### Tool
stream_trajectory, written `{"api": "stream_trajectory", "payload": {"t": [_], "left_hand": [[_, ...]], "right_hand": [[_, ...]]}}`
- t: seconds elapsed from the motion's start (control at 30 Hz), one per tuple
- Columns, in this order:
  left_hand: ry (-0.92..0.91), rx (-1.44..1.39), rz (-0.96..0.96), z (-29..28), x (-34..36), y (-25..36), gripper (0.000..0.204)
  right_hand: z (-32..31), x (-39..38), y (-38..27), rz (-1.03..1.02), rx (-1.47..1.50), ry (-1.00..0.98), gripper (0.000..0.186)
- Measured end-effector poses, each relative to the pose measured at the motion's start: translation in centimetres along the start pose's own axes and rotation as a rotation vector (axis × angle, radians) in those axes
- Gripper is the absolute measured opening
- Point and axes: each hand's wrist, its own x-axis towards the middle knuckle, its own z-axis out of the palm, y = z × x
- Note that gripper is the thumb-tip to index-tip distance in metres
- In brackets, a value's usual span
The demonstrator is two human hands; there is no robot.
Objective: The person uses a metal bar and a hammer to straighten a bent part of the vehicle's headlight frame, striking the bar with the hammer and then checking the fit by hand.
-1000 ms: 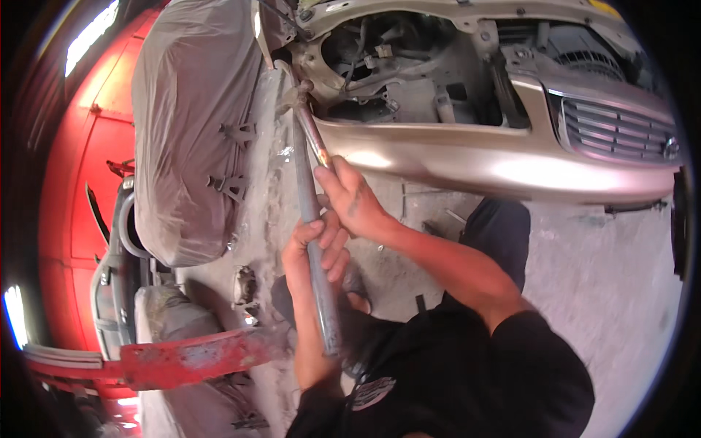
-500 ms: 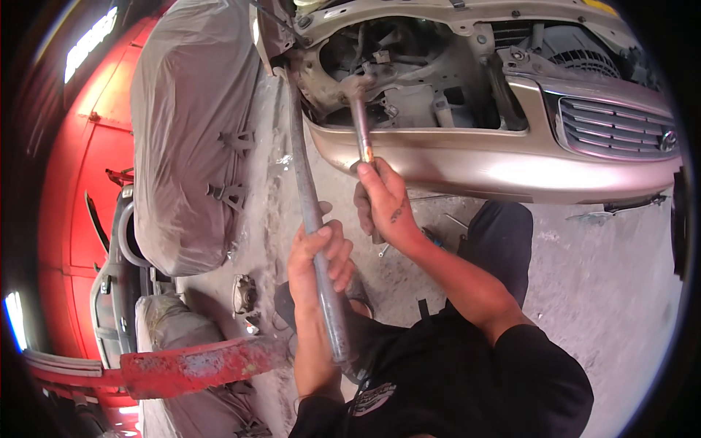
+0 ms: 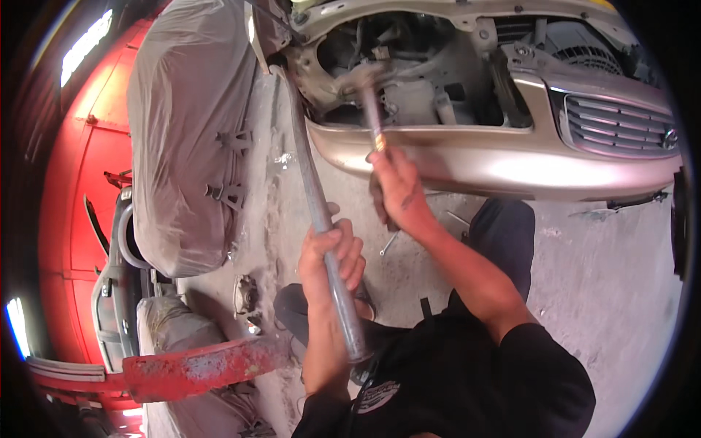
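My left hand point(image 3: 318, 257) is wrapped around a long grey metal pipe point(image 3: 311, 171). The pipe's far end meets the torn-open edge of the car's front corner, and its near end lies along my left forearm. In my right hand point(image 3: 399, 187) is a hammer point(image 3: 374, 117), gripped by its handle. Its head is smeared by motion in front of the open headlight cavity point(image 3: 416, 98); whether it touches the metal, I cannot tell. Below the cavity runs the car's beige bumper point(image 3: 453, 155).
Left of the pipe stands a large shape under grey plastic sheeting point(image 3: 186, 139). A worn red metal beam point(image 3: 204, 369) crosses at the lower left. On the floor lie a metal car part point(image 3: 244, 294) and a wrench-like tool point(image 3: 390, 243). The grille point(image 3: 617, 125) is at the right.
The hammer and my right hand have shifted to the right, and the hammer head has become blurred. My left hand has moved slightly right, still around the pipe.
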Motion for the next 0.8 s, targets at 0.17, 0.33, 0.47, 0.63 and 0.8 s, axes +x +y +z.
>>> {"api": "stream_trajectory", "payload": {"t": [0.17, 0.33, 0.47, 0.63, 0.8], "left_hand": [[-0.03, -0.039, -0.017, -0.1, -0.3, 0.3, 0.044], [-0.063, -0.164, -0.014, -1.3, -0.6, 0.7, 0.045], [-0.011, 0.019, -0.012, 1.3, -0.8, -0.7, 0.043], [0.017, 0.004, -0.021, 0.9, -0.6, -0.6, 0.041], [0.011, 0.004, -0.003, 0.3, -0.4, -0.8, 0.041]], "right_hand": [[1.1, 0.3, 0.4, -0.222, 0.125, 0.196, 0.035], [2.5, 0.2, 2.7, 0.169, -0.063, -0.314, 0.036], [1.4, -1.4, 1.9, 0.053, 0.014, -0.007, 0.036], [-0.2, -2.1, -2.0, 0.058, 0.114, 0.022, 0.038], [-0.7, -2.9, -2.7, 0.049, 0.097, 0.002, 0.039]]}}
